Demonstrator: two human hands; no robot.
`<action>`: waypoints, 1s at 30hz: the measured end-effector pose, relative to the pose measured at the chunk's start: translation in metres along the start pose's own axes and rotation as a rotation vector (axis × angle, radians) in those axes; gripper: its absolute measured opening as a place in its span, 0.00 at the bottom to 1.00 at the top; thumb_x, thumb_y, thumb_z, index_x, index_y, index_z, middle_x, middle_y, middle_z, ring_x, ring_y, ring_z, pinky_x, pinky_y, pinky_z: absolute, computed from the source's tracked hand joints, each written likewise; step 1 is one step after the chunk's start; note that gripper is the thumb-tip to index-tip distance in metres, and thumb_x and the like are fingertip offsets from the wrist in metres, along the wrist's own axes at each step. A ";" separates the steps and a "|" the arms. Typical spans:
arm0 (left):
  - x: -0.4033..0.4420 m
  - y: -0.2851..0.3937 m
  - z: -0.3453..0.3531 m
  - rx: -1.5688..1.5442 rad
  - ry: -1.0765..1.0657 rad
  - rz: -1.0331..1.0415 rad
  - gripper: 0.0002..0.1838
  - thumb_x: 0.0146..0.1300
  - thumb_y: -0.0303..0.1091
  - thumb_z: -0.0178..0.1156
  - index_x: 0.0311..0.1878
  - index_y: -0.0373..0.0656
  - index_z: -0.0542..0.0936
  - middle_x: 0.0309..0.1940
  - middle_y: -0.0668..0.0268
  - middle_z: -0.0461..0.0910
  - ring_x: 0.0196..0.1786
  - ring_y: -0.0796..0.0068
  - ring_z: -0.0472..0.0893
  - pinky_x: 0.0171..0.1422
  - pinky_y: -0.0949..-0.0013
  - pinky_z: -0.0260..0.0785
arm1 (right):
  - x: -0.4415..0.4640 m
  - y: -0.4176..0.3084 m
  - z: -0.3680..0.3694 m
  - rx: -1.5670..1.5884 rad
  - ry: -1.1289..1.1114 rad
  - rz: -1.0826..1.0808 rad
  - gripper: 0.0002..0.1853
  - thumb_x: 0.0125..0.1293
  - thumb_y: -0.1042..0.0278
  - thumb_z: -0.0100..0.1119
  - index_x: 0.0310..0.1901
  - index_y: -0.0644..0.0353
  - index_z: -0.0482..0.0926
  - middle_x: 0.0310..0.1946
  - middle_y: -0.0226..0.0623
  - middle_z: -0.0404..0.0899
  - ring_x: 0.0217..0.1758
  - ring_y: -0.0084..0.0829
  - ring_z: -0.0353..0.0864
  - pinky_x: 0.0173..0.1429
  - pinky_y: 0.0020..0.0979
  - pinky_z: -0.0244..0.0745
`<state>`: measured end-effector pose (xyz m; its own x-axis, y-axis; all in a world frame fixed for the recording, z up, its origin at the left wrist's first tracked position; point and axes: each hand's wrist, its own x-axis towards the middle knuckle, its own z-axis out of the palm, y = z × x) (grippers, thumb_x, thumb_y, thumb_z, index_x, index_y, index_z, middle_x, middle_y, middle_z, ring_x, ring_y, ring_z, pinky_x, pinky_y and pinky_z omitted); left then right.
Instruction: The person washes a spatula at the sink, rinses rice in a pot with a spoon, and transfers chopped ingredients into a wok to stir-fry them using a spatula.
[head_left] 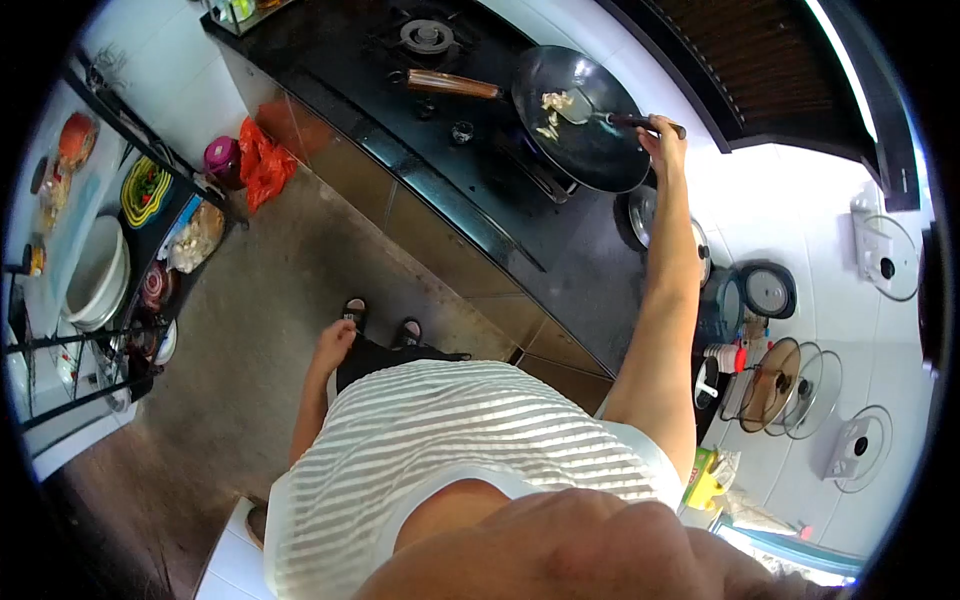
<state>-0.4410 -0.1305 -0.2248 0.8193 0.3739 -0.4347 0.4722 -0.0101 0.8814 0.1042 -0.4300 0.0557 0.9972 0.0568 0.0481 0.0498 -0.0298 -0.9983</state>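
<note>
My right hand (664, 148) grips the dark handle of a wok spatula (578, 108), arm stretched out over the stove. The blade rests inside a black wok (600, 165), against a small heap of pale, chopped food (553, 101). The wok sits on the nearer burner, its wooden handle (453, 84) pointing left and untouched. My left hand (334, 345) hangs low beside my body, above the floor, its fingers curled in. Nothing shows in it.
A second burner (426, 37) lies left of the wok on the black counter (330, 60). Lids (775, 385) hang along the right wall, near a dark blue pot (722, 300). At left stands a rack with white basins (98, 275); a red plastic bag (265, 165) is by the cabinet.
</note>
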 end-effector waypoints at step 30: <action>0.025 0.046 0.003 0.216 -0.075 0.010 0.13 0.53 0.33 0.54 0.42 0.41 0.76 0.33 0.60 0.78 0.36 0.68 0.77 0.41 0.70 0.67 | -0.100 0.049 0.025 0.007 0.115 -0.174 0.08 0.53 0.69 0.56 0.29 0.66 0.74 0.21 0.39 0.76 0.18 0.28 0.76 0.23 0.23 0.74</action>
<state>-0.3976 -0.1246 -0.1955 0.8422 0.3030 -0.4460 0.5163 -0.2142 0.8292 0.0052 -0.4125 0.0009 0.9734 -0.0537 0.2226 0.2216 -0.0228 -0.9749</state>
